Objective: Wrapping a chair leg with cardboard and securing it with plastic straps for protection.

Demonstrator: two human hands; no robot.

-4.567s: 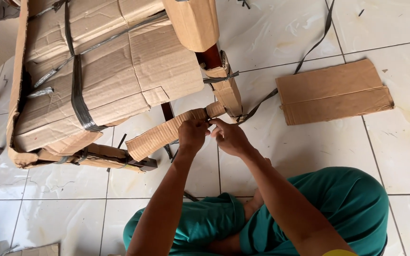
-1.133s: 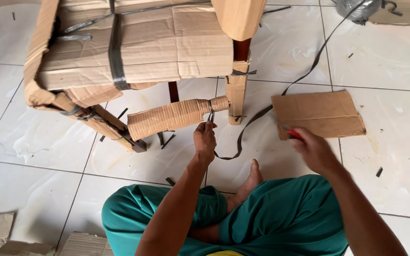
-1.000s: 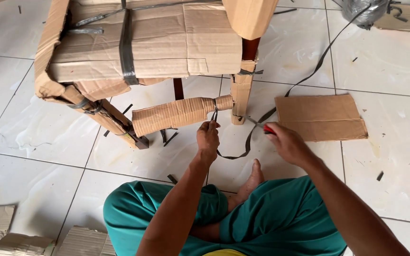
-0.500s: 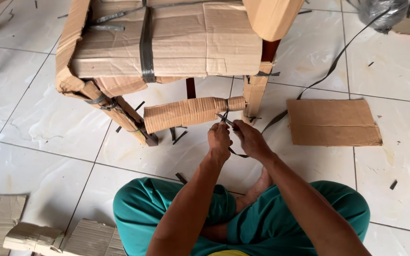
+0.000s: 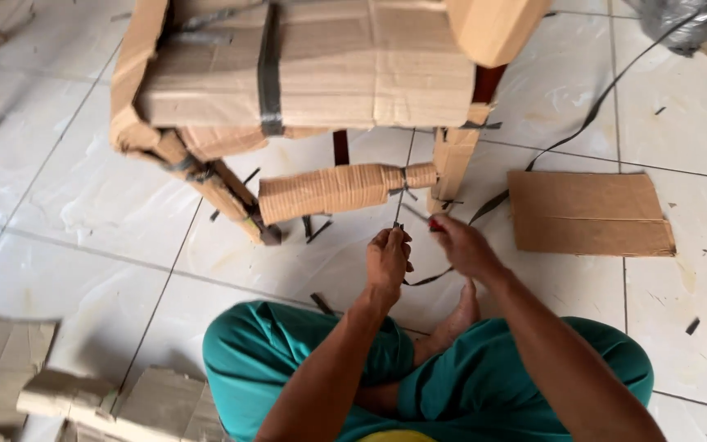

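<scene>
A person in green trousers sits cross-legged on a white tiled floor before a wooden chair wrapped in brown corrugated cardboard. The left hand is closed around a thin dark plastic strap that runs up to the cardboard-wrapped lower rung. The right hand pinches what seems to be a small red-handled tool, too small to tell for sure, just beside the strap. A flat brown cardboard sheet lies to the right. The taut strap could snap back at the fingers if it parts suddenly. Half a second ago the hands were touching; now they sit slightly apart.
</scene>
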